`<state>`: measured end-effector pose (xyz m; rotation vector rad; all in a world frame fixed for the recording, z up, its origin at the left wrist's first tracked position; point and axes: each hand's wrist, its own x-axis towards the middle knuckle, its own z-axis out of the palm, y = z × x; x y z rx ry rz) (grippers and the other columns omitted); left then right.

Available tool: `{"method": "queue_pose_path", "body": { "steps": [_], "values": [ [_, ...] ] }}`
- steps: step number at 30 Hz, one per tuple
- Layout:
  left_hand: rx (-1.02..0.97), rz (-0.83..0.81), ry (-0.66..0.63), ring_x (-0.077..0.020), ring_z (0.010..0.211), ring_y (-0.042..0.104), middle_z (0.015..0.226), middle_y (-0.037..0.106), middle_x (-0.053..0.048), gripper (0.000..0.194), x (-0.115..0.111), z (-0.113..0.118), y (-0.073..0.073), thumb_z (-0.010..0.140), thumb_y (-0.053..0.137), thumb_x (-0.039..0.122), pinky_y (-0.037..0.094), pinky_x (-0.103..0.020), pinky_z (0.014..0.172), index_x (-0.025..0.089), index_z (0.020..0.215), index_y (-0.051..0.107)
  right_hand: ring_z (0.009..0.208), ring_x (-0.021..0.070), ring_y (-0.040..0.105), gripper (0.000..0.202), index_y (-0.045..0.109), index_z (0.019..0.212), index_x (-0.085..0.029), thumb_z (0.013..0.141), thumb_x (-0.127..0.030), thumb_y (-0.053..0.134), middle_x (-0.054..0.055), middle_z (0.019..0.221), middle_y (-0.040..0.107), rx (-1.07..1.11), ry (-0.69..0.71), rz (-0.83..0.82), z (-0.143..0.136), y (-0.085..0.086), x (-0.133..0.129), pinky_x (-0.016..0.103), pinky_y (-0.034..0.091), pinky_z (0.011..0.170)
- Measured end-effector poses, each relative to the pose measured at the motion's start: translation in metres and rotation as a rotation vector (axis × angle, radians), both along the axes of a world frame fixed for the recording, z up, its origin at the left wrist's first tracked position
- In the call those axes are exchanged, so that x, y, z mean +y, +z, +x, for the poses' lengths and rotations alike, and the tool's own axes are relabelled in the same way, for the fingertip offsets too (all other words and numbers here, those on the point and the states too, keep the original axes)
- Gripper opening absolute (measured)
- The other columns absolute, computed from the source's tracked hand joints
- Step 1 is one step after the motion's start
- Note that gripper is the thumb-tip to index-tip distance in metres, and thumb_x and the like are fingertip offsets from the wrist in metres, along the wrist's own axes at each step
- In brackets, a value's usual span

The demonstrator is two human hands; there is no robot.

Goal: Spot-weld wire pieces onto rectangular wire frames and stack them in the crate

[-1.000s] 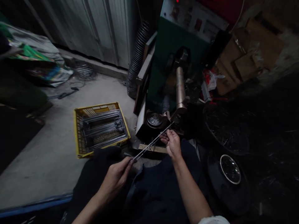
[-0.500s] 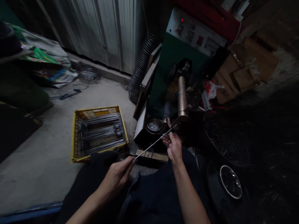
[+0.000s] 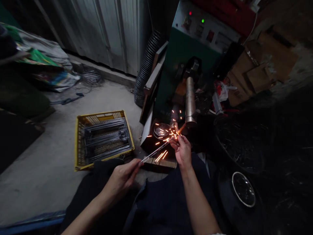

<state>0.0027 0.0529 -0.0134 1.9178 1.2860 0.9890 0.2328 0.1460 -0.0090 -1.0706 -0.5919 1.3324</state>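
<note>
Head view: a thin metal wire piece point(image 3: 153, 154) slants between the two hands, its far end among bright sparks point(image 3: 174, 133) just beyond the right fingertips. The left hand point(image 3: 126, 173) pinches its near end between thumb and fingers. The right hand point(image 3: 181, 149) has its fingers drawn narrowly together at the far end; whether they grip the wire itself I cannot tell.

Directly ahead of the right hand, the sparks burst at the copper-coloured lower electrode point(image 3: 173, 125) of a green spot-welding machine point(image 3: 162, 88), and some streaks fly back between the hands. A thick metal cylinder point(image 3: 190, 101) comes down just beyond the right hand. Higher up, the control panel point(image 3: 182, 24) shows one red and one green lamp lit.

Left of the right fingertips sits a round dish point(image 3: 156, 133) of small metal bits, and below the wire, between the hands, lies a wooden block point(image 3: 168, 164). Beyond the left hand, to its left, a yellow plastic crate point(image 3: 77, 143) holds stacked wire frames point(image 3: 107, 126). To the right of the right hand stands a dark tub point(image 3: 258, 168) with thin shiny pieces inside.
</note>
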Motion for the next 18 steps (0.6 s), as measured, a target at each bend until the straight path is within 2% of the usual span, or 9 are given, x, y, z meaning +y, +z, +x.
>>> {"method": "queue_pose_path", "body": {
  "steps": [4,10,15,18],
  "values": [
    [0.024,-0.016,-0.003,-0.0104,0.055,0.052,0.066,0.06,0.001,0.025,0.004,-0.001,0.004,0.096,0.041,0.031,0.04,-0.019,0.055,0.018,0.083,0.058,0.061,0.0127,0.068,0.028,0.057,0.081,-0.02,0.075,-0.041,0.074,0.0,0.071,0.07,-0.049,0.034,0.034,0.003,-0.001,-0.002,0.02,0.055,0.054],
    [0.021,0.029,-0.017,-0.0107,0.052,0.047,0.061,0.056,0.001,0.026,0.023,0.008,0.004,0.093,0.042,0.032,0.037,-0.021,0.053,0.019,0.075,0.055,0.047,0.0064,0.055,0.032,0.056,0.08,-0.02,0.078,-0.049,0.069,-0.007,0.058,0.057,-0.221,-0.057,0.08,0.017,-0.002,0.004,0.015,0.048,0.044],
    [0.027,0.014,-0.004,-0.0101,0.048,0.039,0.054,0.044,0.005,0.033,0.039,0.011,0.006,0.093,0.04,0.034,0.033,-0.02,0.05,0.02,0.064,0.048,0.046,0.0066,0.053,0.035,0.056,0.08,-0.02,0.075,-0.052,0.07,-0.006,0.059,0.057,-0.257,-0.075,0.082,0.021,0.0,0.013,0.016,0.047,0.043],
    [0.042,-0.048,-0.015,-0.0109,0.051,0.045,0.057,0.05,0.003,0.032,0.045,0.006,0.009,0.093,0.04,0.037,0.036,-0.019,0.051,0.019,0.071,0.055,0.046,0.0062,0.054,0.034,0.054,0.076,-0.02,0.077,-0.05,0.068,-0.006,0.059,0.058,-0.263,-0.08,0.08,0.02,0.0,0.014,0.015,0.046,0.043]
  ]
}}
